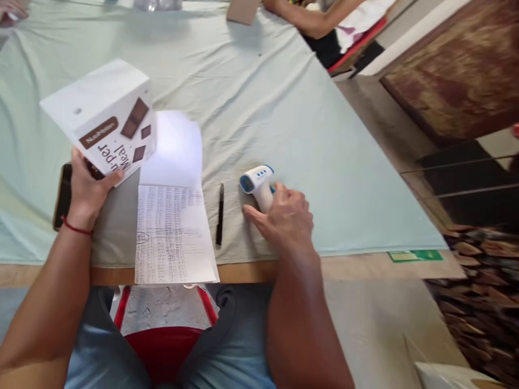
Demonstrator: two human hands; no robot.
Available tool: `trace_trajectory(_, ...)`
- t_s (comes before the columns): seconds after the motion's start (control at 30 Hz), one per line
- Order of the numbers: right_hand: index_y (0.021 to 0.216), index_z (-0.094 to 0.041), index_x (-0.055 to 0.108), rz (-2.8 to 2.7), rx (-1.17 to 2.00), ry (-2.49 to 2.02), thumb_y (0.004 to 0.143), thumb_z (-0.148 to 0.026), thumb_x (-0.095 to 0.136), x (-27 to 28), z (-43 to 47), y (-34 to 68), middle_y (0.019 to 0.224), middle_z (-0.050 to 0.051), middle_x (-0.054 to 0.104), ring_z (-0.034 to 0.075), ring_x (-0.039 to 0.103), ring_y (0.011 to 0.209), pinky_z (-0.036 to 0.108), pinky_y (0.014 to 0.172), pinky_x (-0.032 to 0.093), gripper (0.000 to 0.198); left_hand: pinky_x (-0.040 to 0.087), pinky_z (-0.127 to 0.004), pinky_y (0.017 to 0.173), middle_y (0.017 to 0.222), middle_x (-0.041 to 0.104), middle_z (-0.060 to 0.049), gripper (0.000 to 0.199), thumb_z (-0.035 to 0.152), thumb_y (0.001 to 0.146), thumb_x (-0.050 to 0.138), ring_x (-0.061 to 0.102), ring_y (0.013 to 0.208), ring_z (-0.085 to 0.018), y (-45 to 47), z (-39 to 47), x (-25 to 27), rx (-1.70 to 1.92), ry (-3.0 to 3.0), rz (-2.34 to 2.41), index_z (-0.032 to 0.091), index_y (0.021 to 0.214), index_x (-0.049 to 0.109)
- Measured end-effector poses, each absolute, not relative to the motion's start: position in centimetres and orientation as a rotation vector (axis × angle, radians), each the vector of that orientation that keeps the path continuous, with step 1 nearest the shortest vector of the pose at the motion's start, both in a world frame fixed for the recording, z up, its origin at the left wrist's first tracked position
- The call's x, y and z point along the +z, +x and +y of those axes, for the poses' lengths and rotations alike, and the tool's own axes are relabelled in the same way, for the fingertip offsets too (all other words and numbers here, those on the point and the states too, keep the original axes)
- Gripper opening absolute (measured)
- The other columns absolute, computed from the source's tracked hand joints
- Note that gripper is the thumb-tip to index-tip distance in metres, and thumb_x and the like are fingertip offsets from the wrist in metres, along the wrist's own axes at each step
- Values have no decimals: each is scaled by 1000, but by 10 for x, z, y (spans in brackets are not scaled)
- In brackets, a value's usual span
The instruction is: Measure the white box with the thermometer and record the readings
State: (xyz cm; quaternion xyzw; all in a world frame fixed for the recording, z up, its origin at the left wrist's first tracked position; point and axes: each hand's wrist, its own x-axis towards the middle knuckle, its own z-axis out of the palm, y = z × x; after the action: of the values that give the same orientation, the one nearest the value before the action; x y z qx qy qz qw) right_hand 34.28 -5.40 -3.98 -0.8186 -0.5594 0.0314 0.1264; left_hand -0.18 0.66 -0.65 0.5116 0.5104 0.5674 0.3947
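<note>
My left hand [87, 189] is closed on the lower edge of a white box [101, 116], which is tilted above the table. The box has brown pictures of bars and the printed words "Meal" and "per". At the right, a white and blue infrared thermometer [259, 175] is in my right hand [287, 216], its handle between my thumb and curled fingers. Below and right of the box, an open notebook [174, 232] shows a page of handwritten columns. A black pen [220, 216] lies between notebook and thermometer. Partly behind my left wrist is a phone [62, 200].
A pale green cloth [348, 183] covers the table, wrinkled in places. Across it, another person's arm [308, 19] rests near a brown cardboard piece [242, 11]. A green card [416, 256] lies at the front right edge. Stacked firewood [482, 292] stands at the right.
</note>
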Motion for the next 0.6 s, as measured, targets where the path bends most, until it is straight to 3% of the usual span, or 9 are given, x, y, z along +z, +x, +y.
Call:
trace_trajectory(0.27,111,-15,64,-1472,268,-2351,82,-36,56,-40,-47,337,92,14,63,29,58,86,40,72,46,36,52,-45,98,119,62,-8,90,42,45,99,60,113,-28,-15,8,-26,1596,1391,1651,19,115,48)
trace_trajectory(0.4,92,-20,63,-1270,696,-1793,84,-54,57,-35,-47,312,68,-1,54,17,48,65,30,62,42,35,48,-42,104,123,63,-2,73,46,66,90,59,120,-24,-9,-2,-16,1758,1473,1461,20,121,49)
trace_trajectory(0.47,88,-21,59,-1149,887,-1460,85,-59,58,-33,-52,292,67,-3,51,14,46,62,27,59,41,38,46,-43,105,124,64,0,67,52,73,84,55,128,-26,-3,-7,-9,1872,1450,1363,21,123,53)
trace_trajectory(0.6,88,-22,59,-1029,1223,-1071,72,-53,71,-28,-67,251,69,-2,55,14,49,62,28,58,43,37,51,-42,100,106,72,-1,56,59,66,82,60,122,-30,9,-11,-4,1814,1206,1124,23,106,65)
